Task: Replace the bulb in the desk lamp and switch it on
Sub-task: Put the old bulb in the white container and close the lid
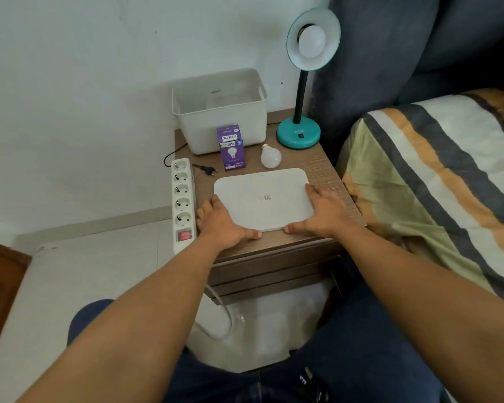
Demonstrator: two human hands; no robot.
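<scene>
Gripping from both ends, my left hand (221, 225) curls round the near-left corner of the white lid (262, 196) and my right hand (323, 213) clasps its right edge, thumbs pressed to the front rim; the lid lies flat on the nightstand (323, 167), long axis left to right between my palms; the open bin (221, 132) stands behind it, slightly left, so my left hand is nearer.

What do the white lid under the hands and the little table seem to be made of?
Lid: probably plastic, matte white; smooth even surface, moulded rounded corners, a small printed label mid-face. Table: wood-look board, perhaps laminate or veneer; fine parallel brown grain lines, dull finish. Which of the two, the view cannot settle.
</scene>
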